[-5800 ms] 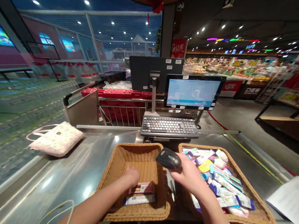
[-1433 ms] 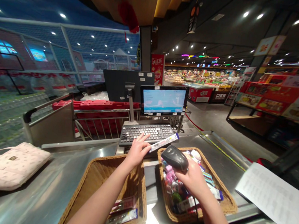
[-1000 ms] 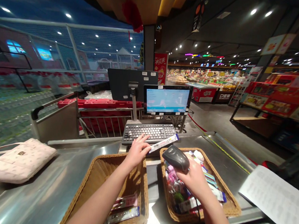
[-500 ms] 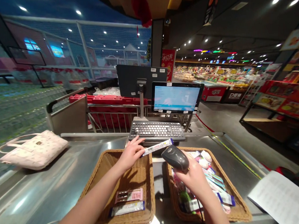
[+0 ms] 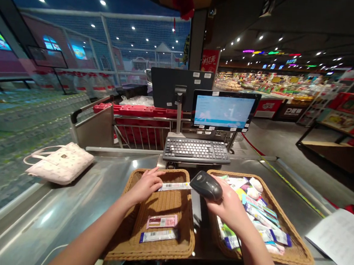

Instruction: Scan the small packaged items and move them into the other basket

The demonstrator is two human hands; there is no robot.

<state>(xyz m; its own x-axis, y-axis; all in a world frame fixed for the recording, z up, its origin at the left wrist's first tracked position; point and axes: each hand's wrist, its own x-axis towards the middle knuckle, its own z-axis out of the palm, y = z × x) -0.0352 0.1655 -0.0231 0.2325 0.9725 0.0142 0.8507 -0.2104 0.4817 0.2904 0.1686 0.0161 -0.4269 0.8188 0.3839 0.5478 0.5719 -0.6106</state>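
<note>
Above the far part of the left wicker basket point(image 5: 192, 230), my left hand point(image 5: 145, 187) pinches one end of a long slim white packet point(image 5: 175, 186). The packet lies level and points right, towards the scanner. My right hand point(image 5: 228, 204) is wrapped round a black barcode scanner point(image 5: 206, 185), whose head faces left at the packet's far end. Inside the left basket lie a pink packet point(image 5: 162, 221) and a white packet with blue ends point(image 5: 157, 236). Small packaged goods point(image 5: 257, 215) fill the right wicker basket point(image 5: 302, 254), partly hidden by my right forearm.
Behind the baskets stand a black keyboard point(image 5: 196, 150), a lit monitor point(image 5: 223, 111) and a second screen point(image 5: 167, 91) seen from behind. A pale handbag point(image 5: 64, 163) rests on the metal counter point(image 5: 99, 208) at left. Printed paper point(image 5: 336, 236) lies at right.
My left hand has lowered the long packet from near the keyboard to over the left basket, turning it from slanted to level. The scanner stays in my right hand. The view has shifted slightly.
</note>
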